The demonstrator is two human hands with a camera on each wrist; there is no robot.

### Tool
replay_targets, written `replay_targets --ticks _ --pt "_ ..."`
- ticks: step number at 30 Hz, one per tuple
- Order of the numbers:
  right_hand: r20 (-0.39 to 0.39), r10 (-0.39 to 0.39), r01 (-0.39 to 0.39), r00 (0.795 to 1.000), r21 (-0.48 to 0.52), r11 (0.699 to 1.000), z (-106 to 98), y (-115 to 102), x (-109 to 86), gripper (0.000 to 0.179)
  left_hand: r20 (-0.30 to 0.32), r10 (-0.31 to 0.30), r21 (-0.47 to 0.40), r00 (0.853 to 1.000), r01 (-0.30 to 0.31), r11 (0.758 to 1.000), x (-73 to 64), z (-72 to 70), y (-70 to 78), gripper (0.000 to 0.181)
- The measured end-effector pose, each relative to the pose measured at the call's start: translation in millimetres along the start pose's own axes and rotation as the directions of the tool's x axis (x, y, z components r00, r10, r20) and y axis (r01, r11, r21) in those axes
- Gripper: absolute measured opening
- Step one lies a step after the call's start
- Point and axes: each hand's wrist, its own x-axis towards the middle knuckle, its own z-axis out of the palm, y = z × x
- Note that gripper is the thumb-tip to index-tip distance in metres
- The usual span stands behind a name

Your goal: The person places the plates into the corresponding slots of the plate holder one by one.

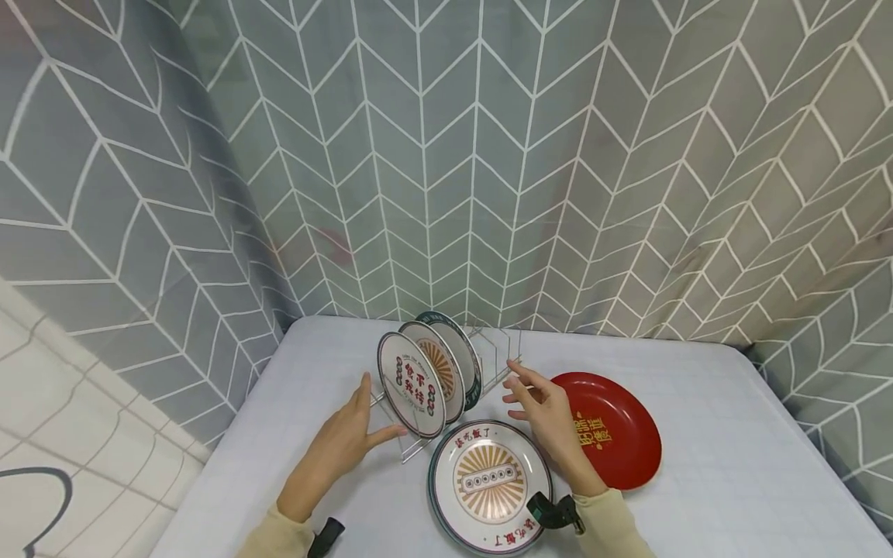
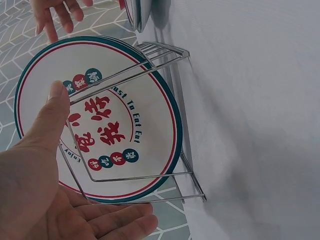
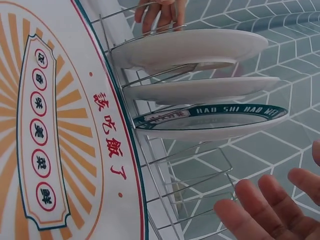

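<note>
A wire dish rack [image 2: 181,53] holds three plates on edge. The outermost plate [image 1: 412,385] is white with red characters. Behind it stand a sunburst plate [image 1: 441,360] and a teal-rimmed plate [image 1: 471,387]. My left hand [image 1: 339,432] is spread at the rack's left end; in the left wrist view its thumb overlaps the wire and its fingers lie extended along the rack's other side. Whether it touches the wire is unclear. My right hand [image 1: 551,415], fingers loosely bent and holding nothing, hovers by the rack's right end, where slots show in the right wrist view.
In front of the rack, a white sunburst plate [image 1: 491,457] lies flat on top of at least one teal-rimmed plate. A red plate [image 1: 631,426] with gold characters lies right of my right hand. A patterned curtain [image 1: 474,155] hangs behind the white-covered table [image 1: 725,434].
</note>
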Motion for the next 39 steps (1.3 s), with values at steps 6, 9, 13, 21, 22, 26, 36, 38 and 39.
replay_targets --ticks 6,9,13,21,22,26,36,38,39 --pt "0.007 0.014 -0.014 1.000 -0.056 0.998 1 -18 -2.6 0.034 -0.014 0.001 -0.007 1.000 -0.001 1.000 -1.8 -1.8 0.1 0.111" --pt "0.010 0.012 -0.011 1.000 -0.059 0.998 0 -6 0.9 0.035 -0.007 0.005 -0.018 1.000 -0.005 1.000 0.2 -1.5 1.3 0.111" --pt "0.025 0.012 -0.010 1.000 -0.056 0.998 1 4 2.6 0.036 0.000 0.006 -0.008 1.000 -0.006 1.000 2.2 -1.2 -0.4 0.111" --pt "0.032 0.029 -0.027 0.999 -0.064 0.998 1 4 0.9 0.035 -0.001 0.020 -0.007 1.000 -0.020 1.000 3.1 -2.0 -2.5 0.110" --pt "0.034 0.029 -0.027 0.999 -0.069 0.997 0 3 0.6 0.035 -0.004 0.018 -0.008 1.000 -0.018 1.000 3.2 -2.0 -2.5 0.110" --pt "0.031 0.027 -0.024 0.999 -0.111 0.994 -5 2 -4.7 0.035 -0.001 0.011 -0.015 1.000 -0.011 1.000 2.8 -2.1 -1.7 0.110" --pt "-0.017 0.216 -0.214 0.976 -0.220 0.952 -34 16 -66.1 0.032 -0.017 0.021 -0.017 1.000 -0.021 1.000 -0.7 0.9 -2.5 0.109" --pt "-0.035 0.270 -0.271 0.962 -0.227 0.935 -38 20 -78.8 0.028 -0.019 0.023 -0.016 1.000 -0.023 1.000 -0.1 0.3 -3.1 0.108" --pt "-0.046 0.289 -0.292 0.956 -0.241 0.926 -39 22 -83.4 0.025 -0.019 0.025 -0.016 1.000 -0.025 1.000 0.3 -0.2 -3.2 0.109"
